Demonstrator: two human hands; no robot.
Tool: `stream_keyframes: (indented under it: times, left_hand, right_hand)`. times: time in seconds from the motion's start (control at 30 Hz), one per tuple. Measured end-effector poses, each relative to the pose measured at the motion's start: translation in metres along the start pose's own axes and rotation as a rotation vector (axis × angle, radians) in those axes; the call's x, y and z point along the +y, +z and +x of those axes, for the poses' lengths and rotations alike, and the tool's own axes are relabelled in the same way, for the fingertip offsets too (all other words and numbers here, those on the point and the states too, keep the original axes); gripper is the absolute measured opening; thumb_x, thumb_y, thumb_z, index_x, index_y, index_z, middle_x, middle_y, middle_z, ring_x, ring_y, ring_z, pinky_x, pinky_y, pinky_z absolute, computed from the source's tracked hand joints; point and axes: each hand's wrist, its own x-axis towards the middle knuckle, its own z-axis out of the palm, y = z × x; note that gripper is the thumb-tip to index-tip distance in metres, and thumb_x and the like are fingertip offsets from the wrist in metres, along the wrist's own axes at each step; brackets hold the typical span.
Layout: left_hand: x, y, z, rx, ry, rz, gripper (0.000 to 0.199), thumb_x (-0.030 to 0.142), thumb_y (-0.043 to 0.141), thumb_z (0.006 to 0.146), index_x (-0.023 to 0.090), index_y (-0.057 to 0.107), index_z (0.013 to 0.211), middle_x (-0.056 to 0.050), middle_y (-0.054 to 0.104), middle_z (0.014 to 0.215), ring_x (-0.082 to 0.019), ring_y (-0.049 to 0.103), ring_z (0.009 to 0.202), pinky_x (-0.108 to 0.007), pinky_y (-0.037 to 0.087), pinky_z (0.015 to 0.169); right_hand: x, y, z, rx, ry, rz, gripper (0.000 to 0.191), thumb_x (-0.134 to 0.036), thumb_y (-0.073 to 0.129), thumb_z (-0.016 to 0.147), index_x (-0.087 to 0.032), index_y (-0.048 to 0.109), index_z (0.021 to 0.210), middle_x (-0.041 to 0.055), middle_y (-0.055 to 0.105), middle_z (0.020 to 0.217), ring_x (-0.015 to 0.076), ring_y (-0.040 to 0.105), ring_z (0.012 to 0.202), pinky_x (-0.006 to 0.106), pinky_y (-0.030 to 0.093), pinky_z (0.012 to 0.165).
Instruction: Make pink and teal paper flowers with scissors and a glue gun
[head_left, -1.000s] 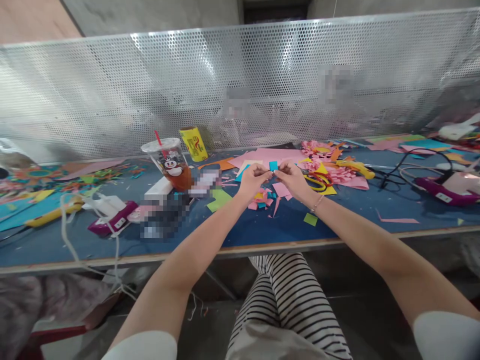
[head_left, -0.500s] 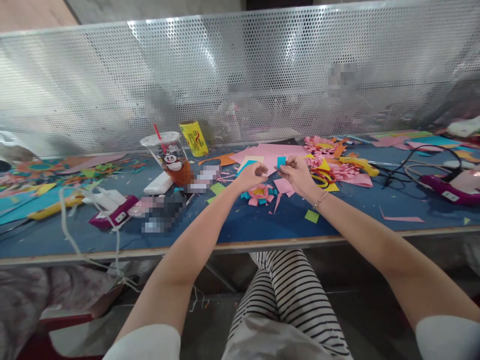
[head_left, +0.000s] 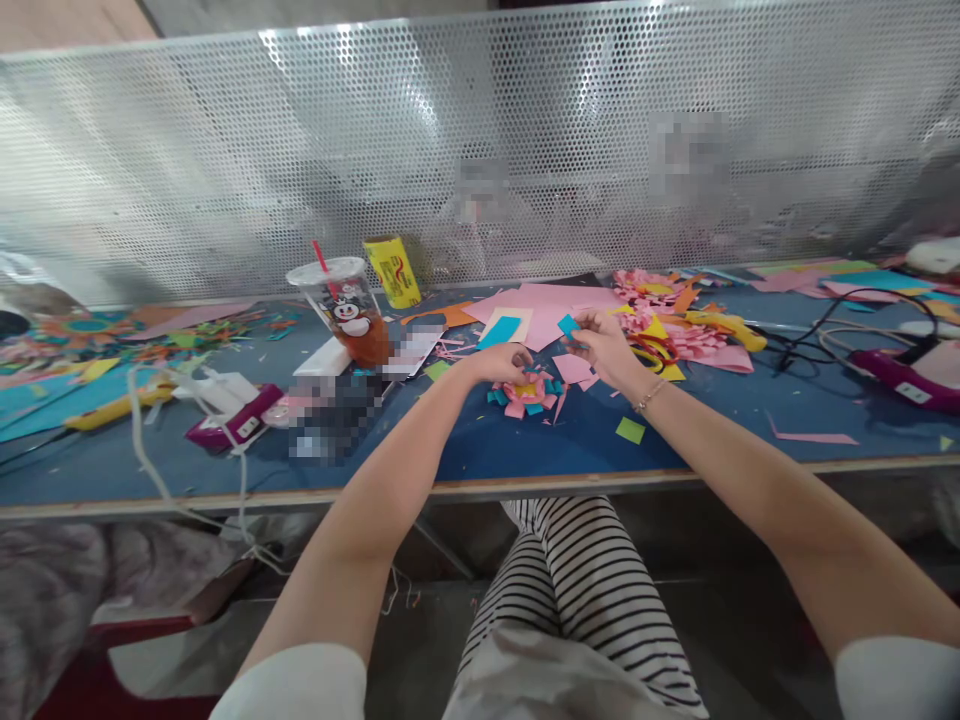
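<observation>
Between the fingertips of my right hand [head_left: 604, 343] is a small blue paper piece [head_left: 568, 327], pinched just above the table. My left hand [head_left: 504, 362] has its fingers curled down onto the back left edge of a pink and blue paper flower [head_left: 523, 393] with a yellow centre; its fingertips are partly hidden among the petals. Behind that hand, a blue paper strip [head_left: 500, 332] lies on a cream sheet [head_left: 523, 322]. A pink paper scrap [head_left: 574, 370] rests beside the flower, below my right hand.
To the left stand a drink cup [head_left: 349, 315] with a red straw and a yellow packet [head_left: 394, 272]. Scissors [head_left: 652, 350], a yellow glue gun [head_left: 724, 328] and pink paper flowers [head_left: 651, 287] lie right. Power strips [head_left: 234, 420] trail cables. A perforated metal screen [head_left: 525, 130] closes the back.
My left hand has come down onto the paper flower, uncovering the blue strip behind. My right hand still pinches the blue piece, now tilted. The view has shifted slightly.
</observation>
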Motion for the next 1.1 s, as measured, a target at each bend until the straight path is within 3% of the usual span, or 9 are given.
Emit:
stream_keyframes:
  times: [0.1, 0.27, 0.43, 0.57, 0.63, 0.7, 0.83, 1.0, 1.1]
  left_hand:
    - [-0.002, -0.002, 0.0, -0.003, 0.038, -0.029, 0.032, 0.011, 0.07, 0.042, 0.02, 0.07, 0.072, 0.001, 0.058, 0.062, -0.011, 0.05, 0.051, -0.021, 0.035, 0.044]
    - [-0.001, -0.005, -0.004, -0.012, 0.029, -0.157, 0.04, 0.009, 0.07, 0.044, 0.018, 0.068, 0.082, -0.001, 0.058, 0.075, -0.012, 0.054, 0.064, -0.02, 0.039, 0.05]
    - [0.007, -0.008, -0.006, 0.04, 0.114, -0.321, 0.053, 0.009, 0.074, 0.046, 0.017, 0.065, 0.097, -0.004, 0.057, 0.087, -0.012, 0.054, 0.072, -0.021, 0.043, 0.058]
    - [0.008, -0.007, 0.001, 0.315, 0.244, -0.511, 0.056, 0.011, 0.077, 0.049, 0.018, 0.062, 0.103, -0.004, 0.058, 0.094, -0.011, 0.056, 0.076, -0.023, 0.046, 0.066]
    - [0.008, -0.005, 0.006, 0.487, 0.285, -0.597, 0.057, 0.015, 0.077, 0.052, 0.02, 0.061, 0.107, -0.003, 0.058, 0.099, -0.011, 0.057, 0.08, -0.024, 0.048, 0.07]
    - [0.006, -0.003, 0.01, 0.572, 0.311, -0.666, 0.057, 0.017, 0.077, 0.053, 0.02, 0.061, 0.107, -0.003, 0.06, 0.101, -0.012, 0.058, 0.084, -0.024, 0.048, 0.073]
    - [0.006, 0.001, 0.013, 0.535, 0.317, -0.785, 0.049, 0.019, 0.077, 0.054, 0.018, 0.063, 0.1, -0.003, 0.061, 0.1, -0.011, 0.059, 0.08, -0.024, 0.05, 0.07]
    - [0.011, 0.005, 0.008, 0.533, 0.231, -0.8, 0.042, 0.023, 0.077, 0.056, 0.019, 0.063, 0.095, 0.0, 0.062, 0.084, -0.007, 0.054, 0.057, -0.021, 0.044, 0.05]
    - [0.013, 0.005, 0.005, 0.52, 0.222, -0.789, 0.038, 0.024, 0.078, 0.058, 0.02, 0.062, 0.092, 0.001, 0.062, 0.082, -0.007, 0.056, 0.059, -0.02, 0.045, 0.05]
  right_hand:
    - [0.001, -0.002, 0.002, 0.012, -0.015, -0.02, 0.03, -0.022, 0.066, 0.061, -0.023, 0.047, 0.084, -0.0045, 0.058, 0.081, 0.0101, 0.06, 0.068, 0.027, 0.05, 0.064]
    - [-0.001, -0.01, 0.009, 0.085, -0.027, -0.027, 0.031, -0.023, 0.066, 0.059, -0.023, 0.048, 0.084, -0.0042, 0.058, 0.084, 0.0101, 0.061, 0.07, 0.026, 0.049, 0.065]
    - [-0.006, -0.036, 0.025, 0.217, -0.081, -0.09, 0.031, -0.024, 0.065, 0.058, -0.024, 0.045, 0.082, -0.0043, 0.057, 0.081, 0.0101, 0.06, 0.069, 0.025, 0.05, 0.063]
    - [-0.008, -0.062, 0.037, 0.304, -0.114, -0.082, 0.032, -0.023, 0.067, 0.059, -0.024, 0.043, 0.08, -0.0039, 0.055, 0.081, 0.0109, 0.059, 0.069, 0.03, 0.054, 0.067]
    - [-0.008, -0.068, 0.039, 0.319, -0.11, -0.075, 0.032, -0.021, 0.068, 0.059, -0.024, 0.043, 0.078, -0.0036, 0.055, 0.08, 0.0109, 0.059, 0.068, 0.031, 0.055, 0.068]
    - [-0.007, -0.068, 0.039, 0.311, -0.099, -0.077, 0.031, -0.02, 0.068, 0.059, -0.023, 0.044, 0.078, -0.0033, 0.055, 0.079, 0.0108, 0.059, 0.067, 0.03, 0.054, 0.066]
    - [-0.004, -0.057, 0.035, 0.268, -0.092, -0.109, 0.03, -0.022, 0.067, 0.058, -0.023, 0.047, 0.08, -0.0041, 0.057, 0.079, 0.0097, 0.06, 0.068, 0.025, 0.051, 0.062]
    - [0.003, -0.048, 0.029, 0.192, -0.131, -0.16, 0.03, -0.027, 0.067, 0.06, -0.022, 0.048, 0.082, -0.0036, 0.059, 0.082, 0.0094, 0.06, 0.071, 0.023, 0.048, 0.062]
    - [0.005, -0.046, 0.028, 0.185, -0.145, -0.183, 0.029, -0.029, 0.068, 0.061, -0.022, 0.049, 0.081, -0.0021, 0.059, 0.084, 0.0101, 0.06, 0.071, 0.024, 0.047, 0.062]
